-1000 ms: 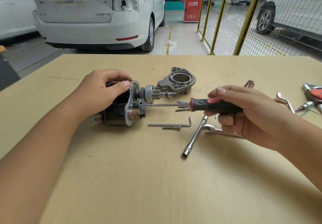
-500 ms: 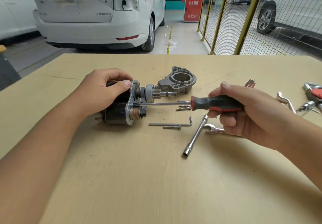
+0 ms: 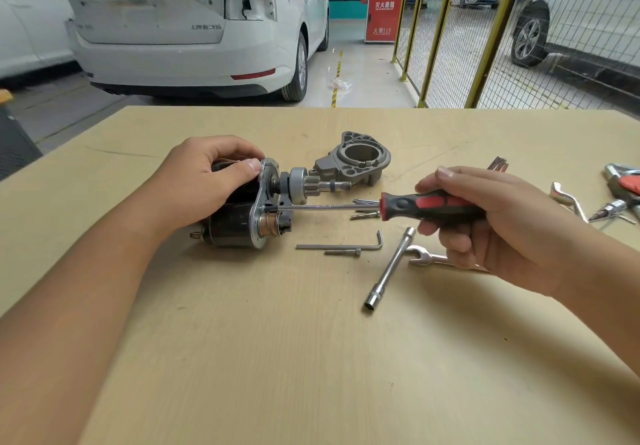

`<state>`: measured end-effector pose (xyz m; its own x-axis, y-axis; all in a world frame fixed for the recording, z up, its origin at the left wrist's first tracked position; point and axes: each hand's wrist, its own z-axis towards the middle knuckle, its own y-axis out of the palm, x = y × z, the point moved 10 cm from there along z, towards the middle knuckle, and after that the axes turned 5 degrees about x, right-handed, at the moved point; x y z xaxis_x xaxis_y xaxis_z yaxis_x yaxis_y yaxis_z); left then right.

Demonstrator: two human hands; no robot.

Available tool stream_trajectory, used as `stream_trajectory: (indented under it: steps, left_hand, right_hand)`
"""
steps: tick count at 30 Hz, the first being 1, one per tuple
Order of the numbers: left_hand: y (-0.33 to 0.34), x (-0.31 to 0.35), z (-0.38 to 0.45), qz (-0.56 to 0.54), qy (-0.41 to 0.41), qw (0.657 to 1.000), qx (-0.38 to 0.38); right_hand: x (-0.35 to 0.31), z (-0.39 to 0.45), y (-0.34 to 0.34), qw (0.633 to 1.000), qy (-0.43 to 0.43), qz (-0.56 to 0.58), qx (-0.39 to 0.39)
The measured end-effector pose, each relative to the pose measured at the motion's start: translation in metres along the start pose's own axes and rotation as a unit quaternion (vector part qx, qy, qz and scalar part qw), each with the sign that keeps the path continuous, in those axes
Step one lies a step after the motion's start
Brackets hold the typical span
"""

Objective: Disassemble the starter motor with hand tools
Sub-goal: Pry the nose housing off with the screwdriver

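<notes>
While my left hand (image 3: 207, 185) curls over the top of the starter motor (image 3: 242, 216), thumb pressed against the rim of its silver end plate (image 3: 261, 202), my right hand (image 3: 485, 223) is wrapped around the red and black handle of a screwdriver (image 3: 426, 206). Both hands are clamped on something, neither one free.

Taking the motor as the landmark: it lies on its side on the wooden table (image 3: 311, 358), its long axis running left to right across my view, black body to the left, pinion gear (image 3: 304, 186) and shaft pointing right. My left hand sits directly on it. My right hand is well to the right of it, joined to it only by the screwdriver's long shaft, which lies almost level and parallel to the motor's axis. The tip meets the end plate just below the pinion, where I judge a screw sits, though the screw head is too small to make out. The coming turn depends on keeping that shaft square to the plate.

Behind the motor's pinion end stands the detached grey nose housing (image 3: 356, 162). To the motor's right, nearer me, lie an Allen key (image 3: 343, 245) with a long bolt (image 3: 341, 252) beside it, a socket wrench (image 3: 389, 268), and an open-end spanner (image 3: 426, 257) partly under my right hand. Loose screws (image 3: 363, 215) rest beneath the screwdriver shaft.
</notes>
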<state>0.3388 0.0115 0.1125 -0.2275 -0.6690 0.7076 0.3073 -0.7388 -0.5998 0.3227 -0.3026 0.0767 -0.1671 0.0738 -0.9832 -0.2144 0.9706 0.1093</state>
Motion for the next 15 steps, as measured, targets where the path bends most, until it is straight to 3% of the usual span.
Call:
stream_trajectory:
  steps: [6,15]
  left_hand:
    - [-0.0002,-0.0005,-0.0006,-0.006,-0.006,1.0,0.002]
    - [0.0007,-0.0017,0.0006,-0.006,0.0,1.0,0.001]
  right_hand:
    - [-0.0059,0.0001,0.0006,0.997,-0.041,0.054,-0.027]
    - [0.0002,0.0002,-0.0028,1.0,-0.006,-0.027,0.009]
